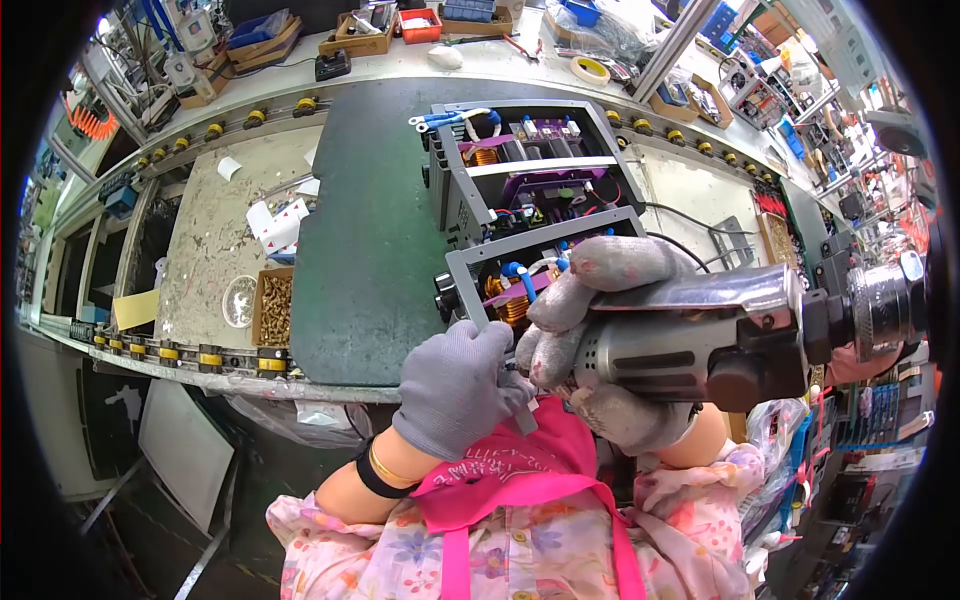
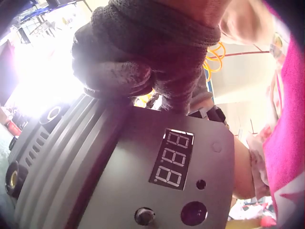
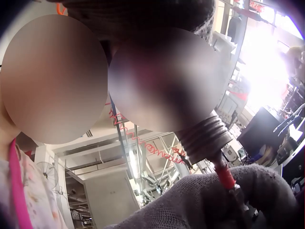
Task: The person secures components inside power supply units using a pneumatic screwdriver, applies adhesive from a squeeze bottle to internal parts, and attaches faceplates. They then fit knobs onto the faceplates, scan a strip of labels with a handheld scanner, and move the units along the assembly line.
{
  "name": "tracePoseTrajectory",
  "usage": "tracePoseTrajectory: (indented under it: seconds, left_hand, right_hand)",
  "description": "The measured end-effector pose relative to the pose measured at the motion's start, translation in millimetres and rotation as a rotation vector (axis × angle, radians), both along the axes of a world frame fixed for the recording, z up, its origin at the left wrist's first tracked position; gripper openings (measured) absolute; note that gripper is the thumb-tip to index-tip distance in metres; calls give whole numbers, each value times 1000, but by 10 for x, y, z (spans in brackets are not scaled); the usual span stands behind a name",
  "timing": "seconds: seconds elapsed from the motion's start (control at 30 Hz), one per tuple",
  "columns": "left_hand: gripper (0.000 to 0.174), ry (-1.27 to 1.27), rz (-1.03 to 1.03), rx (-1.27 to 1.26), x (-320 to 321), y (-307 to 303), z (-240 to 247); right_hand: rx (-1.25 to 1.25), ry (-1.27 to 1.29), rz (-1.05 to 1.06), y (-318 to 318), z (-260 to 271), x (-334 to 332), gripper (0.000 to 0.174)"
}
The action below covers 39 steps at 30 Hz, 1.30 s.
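Observation:
My right hand point(image 1: 625, 300), in a stained pale glove, grips a metal power screwdriver point(image 1: 690, 350) with its nose toward my left hand. The right wrist view shows the ribbed nose point(image 3: 205, 138) and a red-sleeved bit point(image 3: 225, 176) beside gloved fingers. My left hand point(image 1: 450, 385), in a grey glove, holds the top edge of the nearer grey machine housing point(image 1: 470, 275) with curled fingers. The left wrist view shows its front panel with a digit display point(image 2: 172, 159) below the glove point(image 2: 138, 57). Copper coils point(image 1: 510, 300) and blue-ended leads show inside. Gloves and tool hide the bit tip in the head view.
A second open housing point(image 1: 455, 185) with purple boards stands just behind. Both are on a green work surface point(image 1: 350, 240). To the left lie a box of brass-coloured fasteners point(image 1: 274, 308) and white papers point(image 1: 278, 228). Bins and a tape roll point(image 1: 590, 69) line the back shelf.

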<state>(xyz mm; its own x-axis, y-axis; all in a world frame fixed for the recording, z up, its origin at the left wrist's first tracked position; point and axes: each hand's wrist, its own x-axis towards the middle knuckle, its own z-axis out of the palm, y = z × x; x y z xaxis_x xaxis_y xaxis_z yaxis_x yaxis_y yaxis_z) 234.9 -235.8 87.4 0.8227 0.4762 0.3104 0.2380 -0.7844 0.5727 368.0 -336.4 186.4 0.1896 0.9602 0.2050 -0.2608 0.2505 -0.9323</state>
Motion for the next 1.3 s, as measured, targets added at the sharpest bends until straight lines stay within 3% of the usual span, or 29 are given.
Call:
tracePoseTrajectory:
  seconds: [0.47, 0.73, 0.9, 1.0, 1.03, 1.1, 1.13, 1.2, 1.23, 1.3]
  left_hand:
    - [42, -51, -73, -75, 3, 47, -24]
    - [42, -67, -96, -83, 11, 57, -27]
    - [41, -18, -53, -99, -17, 36, -19]
    - [44, -85, -42, -83, -11, 35, -46]
    - [41, -156, -88, -179, -12, 50, -55]
    - [36, -296, -180, -368, -49, 136, -66]
    - [33, -331, -176, -752, -119, 222, -11]
    - [28, -376, -152, -1536, -343, 390, 112]
    - [26, -563, -122, -1684, -386, 426, 41]
    - [30, -706, -73, -1738, -371, 453, 36]
  right_hand:
    - [-47, 25, -30, 135, -51, 3, 51]
    - [-16, -107, -144, 159, -113, -59, 46]
    - [44, 77, -111, 200, -302, -89, 56]
    - [-1, -34, -105, 205, -209, -61, 62]
    - [-6, -192, -150, 209, -194, -57, 63]
    - [63, -216, -143, 214, -162, -50, 62]
    - [135, -84, -89, 227, -139, -35, 61]
    - [311, -79, -70, 292, -84, 61, 63]
    - [402, -81, -61, 331, -48, 121, 64]
    - [556, -147, -57, 444, 95, 239, 66]
